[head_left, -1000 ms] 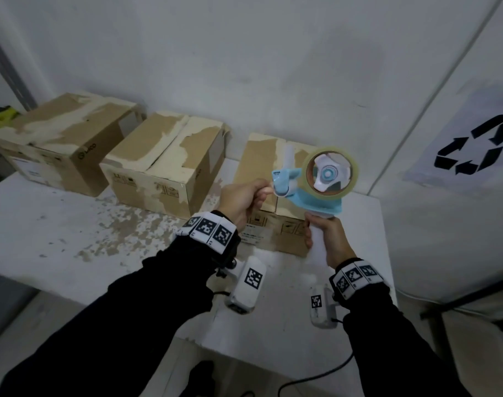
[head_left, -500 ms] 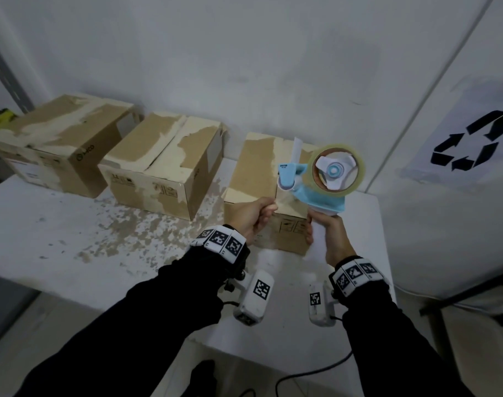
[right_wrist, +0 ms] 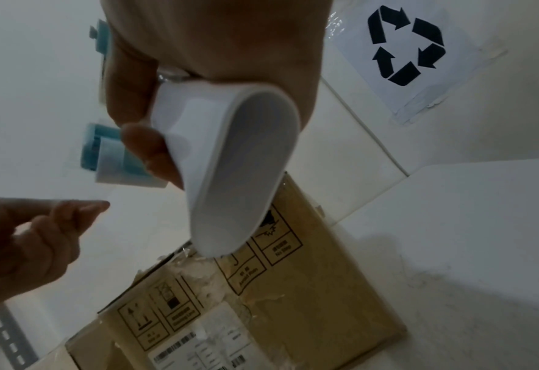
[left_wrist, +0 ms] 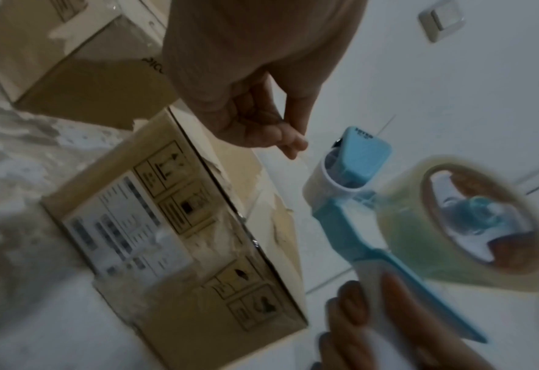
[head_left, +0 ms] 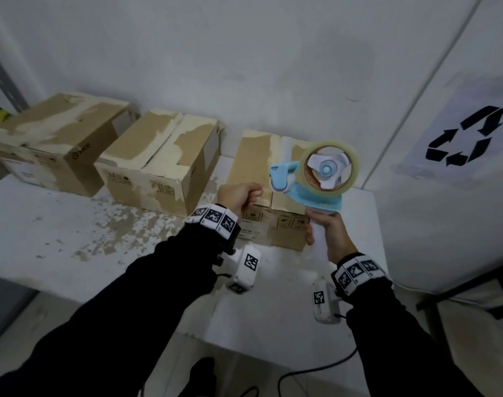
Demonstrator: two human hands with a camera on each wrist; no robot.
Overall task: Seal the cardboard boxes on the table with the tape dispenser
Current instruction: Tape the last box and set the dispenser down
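I see my right hand [head_left: 329, 234] clamped on the tape dispenser [head_left: 316, 179] handle at frame centre-right, above the rightmost cardboard box [head_left: 268, 196] on the table [head_left: 58, 224], while my left hand [head_left: 238, 196] pinches the tape end [left_wrist: 300, 160].

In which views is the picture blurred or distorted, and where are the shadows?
Head view: sharp but dim, wide-angle bending the wall lines. Left wrist view: motion blur smears the tape roll and the box label. Right wrist view: the dispenser handle is soft, its shadow falling on the table.
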